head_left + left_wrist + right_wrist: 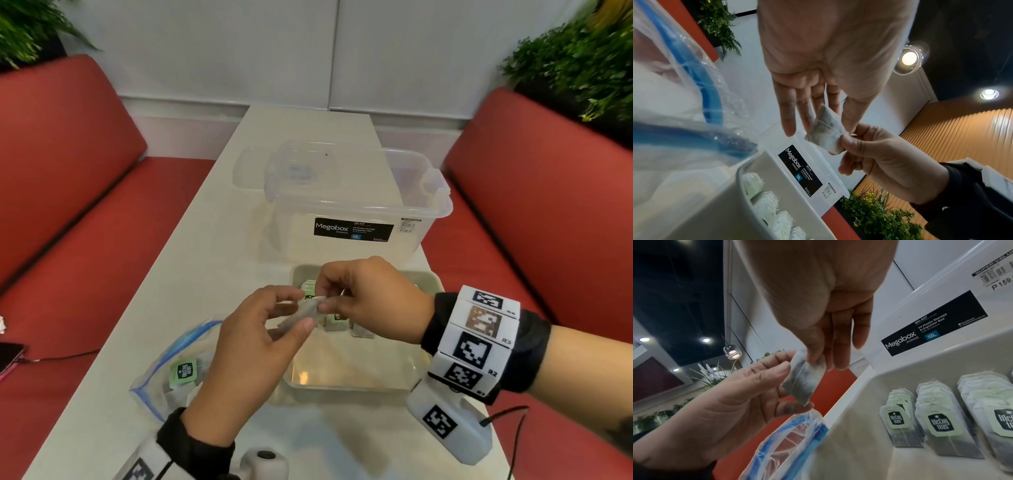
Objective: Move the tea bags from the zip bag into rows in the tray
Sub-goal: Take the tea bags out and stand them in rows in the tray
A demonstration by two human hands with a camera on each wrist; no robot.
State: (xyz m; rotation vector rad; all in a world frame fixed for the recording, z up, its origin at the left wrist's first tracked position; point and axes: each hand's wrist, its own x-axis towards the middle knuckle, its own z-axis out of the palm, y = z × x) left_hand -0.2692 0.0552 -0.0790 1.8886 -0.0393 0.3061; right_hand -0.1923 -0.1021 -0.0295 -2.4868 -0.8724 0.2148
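Nearest, the zip bag [171, 373] lies open on the desk [212, 212] with a few tea bags left inside. Above it, the left hand [253, 346] and right hand [370, 301] both pinch one tea bag [301, 313] over the tray [359, 385]. Further in, three short rows [937, 415] already fill the tray's far end; judging by that, the task is partway done. Beyond stands a clear storage box [356, 205].

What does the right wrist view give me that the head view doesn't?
Right wrist only: printed tags on the rows of tea bags in the tray. Head only: the table, a phone, red seats, a tagged bag inside the zip bag. Both: left hand and right hand holding one tea bag, plus the Megabox box.
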